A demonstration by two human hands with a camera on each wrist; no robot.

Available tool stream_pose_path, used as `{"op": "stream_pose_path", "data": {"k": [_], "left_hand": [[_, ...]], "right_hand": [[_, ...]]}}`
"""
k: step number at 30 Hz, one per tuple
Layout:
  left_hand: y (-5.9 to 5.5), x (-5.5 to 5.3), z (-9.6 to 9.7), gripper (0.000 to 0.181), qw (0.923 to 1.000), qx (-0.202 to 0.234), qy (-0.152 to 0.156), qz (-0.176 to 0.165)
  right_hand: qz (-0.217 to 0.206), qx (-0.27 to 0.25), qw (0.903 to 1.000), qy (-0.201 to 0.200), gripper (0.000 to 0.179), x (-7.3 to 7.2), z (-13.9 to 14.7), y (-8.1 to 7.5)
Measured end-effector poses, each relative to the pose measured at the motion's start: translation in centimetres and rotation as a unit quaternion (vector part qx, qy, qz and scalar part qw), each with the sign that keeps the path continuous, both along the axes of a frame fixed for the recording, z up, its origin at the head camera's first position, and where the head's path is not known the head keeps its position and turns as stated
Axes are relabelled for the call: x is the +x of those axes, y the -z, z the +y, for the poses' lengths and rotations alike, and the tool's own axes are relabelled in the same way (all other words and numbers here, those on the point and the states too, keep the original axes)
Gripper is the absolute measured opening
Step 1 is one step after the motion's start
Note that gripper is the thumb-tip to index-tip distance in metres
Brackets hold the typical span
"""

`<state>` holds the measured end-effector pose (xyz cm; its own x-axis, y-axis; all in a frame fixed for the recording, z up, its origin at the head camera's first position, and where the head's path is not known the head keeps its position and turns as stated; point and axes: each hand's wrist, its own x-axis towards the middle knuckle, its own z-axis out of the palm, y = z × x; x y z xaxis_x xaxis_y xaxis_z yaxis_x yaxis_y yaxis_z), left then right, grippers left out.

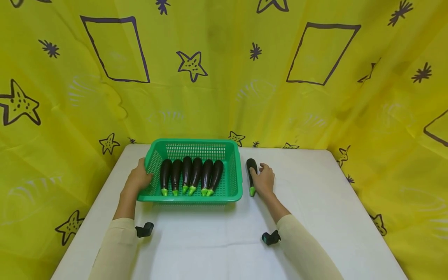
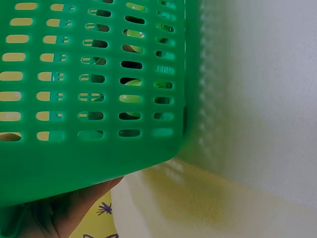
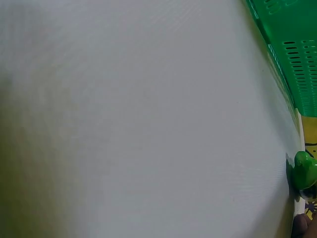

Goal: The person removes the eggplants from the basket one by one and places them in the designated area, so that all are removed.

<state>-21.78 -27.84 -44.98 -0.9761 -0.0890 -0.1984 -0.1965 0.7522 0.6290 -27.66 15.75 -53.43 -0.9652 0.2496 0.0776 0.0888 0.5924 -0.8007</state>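
A green plastic basket point(image 1: 233, 171) holds several dark purple eggplants point(image 1: 197, 171) in a row, their green stem ends toward me. My left hand point(image 1: 140, 179) grips the basket's left rim. From the left wrist view, the slotted basket wall point(image 2: 109, 148) fills the upper left, with part of the left hand point(image 2: 74, 208) beneath its rim. One more eggplant point(image 1: 250, 165) lies on the table right of the basket. My right hand point(image 1: 265, 179) holds it around the middle, thumb across it and fingers along its right side. Only its green stem end point(image 3: 303, 168) shows clearly in the right wrist view.
A white cloth covers the table point(image 1: 210, 249). Yellow curtains point(image 1: 224, 97) with drawn stars and frames hang close behind it and along both sides. Small dark devices, one at the left wrist point(image 1: 145, 230) and one at the right point(image 1: 271, 237), stick out from the sleeves.
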Motion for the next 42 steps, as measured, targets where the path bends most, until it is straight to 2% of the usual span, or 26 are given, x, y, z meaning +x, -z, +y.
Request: {"op": "stream_pose_path", "data": {"k": [15,30,36,42], "left_hand": [[-0.2,0.1,0.1,0.069,1.0,0.005,-0.006,-0.004],[-0.1,0.1,0.0,0.07,0.9999,0.007,-0.008,-0.005],[0.0,0.1,-0.1,0.069,1.0,0.006,-0.007,0.0],[-0.1,0.1,0.0,0.07,0.9999,0.011,-0.007,-0.007]], "right_hand": [[-0.004,-0.001,0.9999,-0.014,0.069,0.0,0.3,0.1],[-0.006,0.0,0.9997,-0.022,0.067,-0.2,0.4,0.1],[0.013,-0.008,0.9998,-0.014,0.063,-0.2,0.4,-0.7],[0.059,-0.013,0.9982,-0.006,0.058,0.0,-0.3,-2.1]]}}
